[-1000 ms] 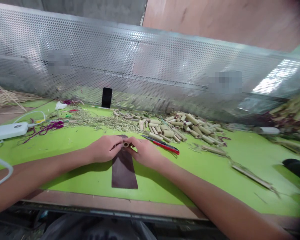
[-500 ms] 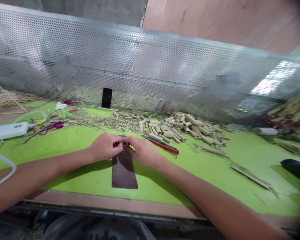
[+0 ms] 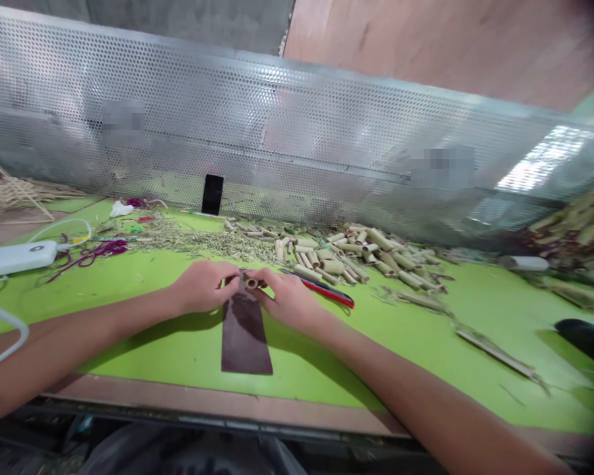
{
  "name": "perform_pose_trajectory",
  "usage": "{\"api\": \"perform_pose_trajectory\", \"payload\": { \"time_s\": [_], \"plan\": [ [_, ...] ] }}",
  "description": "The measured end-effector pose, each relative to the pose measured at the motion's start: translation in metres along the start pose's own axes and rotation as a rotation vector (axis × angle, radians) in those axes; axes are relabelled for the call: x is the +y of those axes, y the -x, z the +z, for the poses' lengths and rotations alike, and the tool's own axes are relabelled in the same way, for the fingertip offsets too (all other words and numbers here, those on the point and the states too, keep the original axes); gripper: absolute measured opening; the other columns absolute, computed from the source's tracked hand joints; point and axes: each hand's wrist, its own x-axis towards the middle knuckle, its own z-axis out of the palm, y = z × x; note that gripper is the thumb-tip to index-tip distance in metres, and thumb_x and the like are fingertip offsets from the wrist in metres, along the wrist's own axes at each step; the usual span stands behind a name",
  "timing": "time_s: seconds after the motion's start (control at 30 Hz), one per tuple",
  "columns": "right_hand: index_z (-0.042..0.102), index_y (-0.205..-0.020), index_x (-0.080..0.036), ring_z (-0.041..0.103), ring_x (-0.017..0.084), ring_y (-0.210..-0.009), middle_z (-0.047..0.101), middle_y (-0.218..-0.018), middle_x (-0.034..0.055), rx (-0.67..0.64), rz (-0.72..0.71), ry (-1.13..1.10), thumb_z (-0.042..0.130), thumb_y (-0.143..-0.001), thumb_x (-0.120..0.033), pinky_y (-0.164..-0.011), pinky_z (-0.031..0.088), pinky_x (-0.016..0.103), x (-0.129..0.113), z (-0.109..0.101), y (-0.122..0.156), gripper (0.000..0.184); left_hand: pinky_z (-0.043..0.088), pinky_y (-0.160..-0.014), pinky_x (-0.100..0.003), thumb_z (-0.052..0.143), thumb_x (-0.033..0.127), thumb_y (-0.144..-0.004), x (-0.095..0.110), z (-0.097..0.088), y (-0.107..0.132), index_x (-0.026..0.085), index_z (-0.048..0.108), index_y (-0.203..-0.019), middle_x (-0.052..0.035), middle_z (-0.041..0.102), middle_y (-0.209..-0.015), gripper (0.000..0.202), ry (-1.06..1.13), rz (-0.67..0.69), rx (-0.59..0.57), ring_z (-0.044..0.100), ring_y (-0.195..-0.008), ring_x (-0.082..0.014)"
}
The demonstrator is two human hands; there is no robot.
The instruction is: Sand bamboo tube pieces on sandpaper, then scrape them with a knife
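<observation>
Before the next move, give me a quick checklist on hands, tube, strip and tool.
1. Right hand gripping the small tube: ok.
2. Left hand touching the tube: cannot tell.
3. Dark strip lying on the green table below the tube: ok.
4. Red-and-black tool out of both hands: ok, lying beside the right hand.
5. Cut tubes clear of the dark strip: ok, piled beyond the tool.

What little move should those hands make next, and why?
Perhaps the left hand should steady the short tube from its side. The right hand pinches it over the far part of the dark strip, with its open end facing the camera, and the left hand is close beside it, though whether it touches the tube is hard to tell.
</observation>
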Motion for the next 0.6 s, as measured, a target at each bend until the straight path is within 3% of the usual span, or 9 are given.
{"api": "perform_pose_trajectory", "payload": {
  "time_s": [0.17, 0.3, 0.5, 0.6],
  "plan": [
    [0.066, -0.122, -0.024, 0.073, 0.025, -0.102, 0.076, -0.115, 0.0066, -0.018, 0.01, -0.007, 0.061, -0.098, -0.026, -0.085, 0.056, 0.036, -0.003, -0.002, 0.0, 0.025, 0.038, -0.065, -0.03, 0.033, 0.041, -0.103, 0.002, 0.003, 0.003, 0.018, 0.064, -0.102, -0.0056, 0.07, -0.087, 0.039, -0.024, 0.001, -0.022, 0.061, -0.074, -0.0205],
    [0.066, -0.122, -0.024, 0.074, 0.025, -0.096, 0.078, -0.105, 0.006, -0.015, 0.019, -0.012, 0.062, -0.097, -0.026, -0.081, 0.056, 0.036, -0.003, 0.0, 0.0, 0.025, 0.042, -0.072, -0.032, 0.031, 0.037, -0.105, -0.002, 0.008, 0.003, 0.018, 0.063, -0.11, -0.008, 0.071, -0.097, 0.037, -0.012, 0.067, -0.046, 0.064, -0.083, -0.0232],
    [0.063, -0.121, -0.023, 0.074, 0.021, -0.093, 0.078, -0.102, 0.0051, 0.025, 0.014, -0.24, 0.064, -0.094, -0.021, -0.082, 0.056, 0.034, 0.002, 0.004, 0.0, 0.026, 0.04, -0.066, -0.029, 0.037, 0.029, -0.1, -0.004, 0.005, 0.001, 0.018, 0.062, -0.092, -0.005, 0.068, -0.084, 0.028, 0.094, 0.137, -0.023, 0.059, -0.073, -0.0182],
    [0.063, -0.122, -0.024, 0.073, 0.021, -0.092, 0.077, -0.104, 0.0055, 0.047, 0.024, -0.316, 0.063, -0.094, -0.021, -0.079, 0.057, 0.035, 0.005, 0.003, 0.001, 0.028, 0.036, -0.059, -0.027, 0.04, 0.029, -0.097, -0.01, 0.001, -0.003, 0.018, 0.058, -0.08, -0.0023, 0.063, -0.071, 0.027, -0.003, 0.064, -0.014, 0.053, -0.061, -0.0152]
  ]
}}
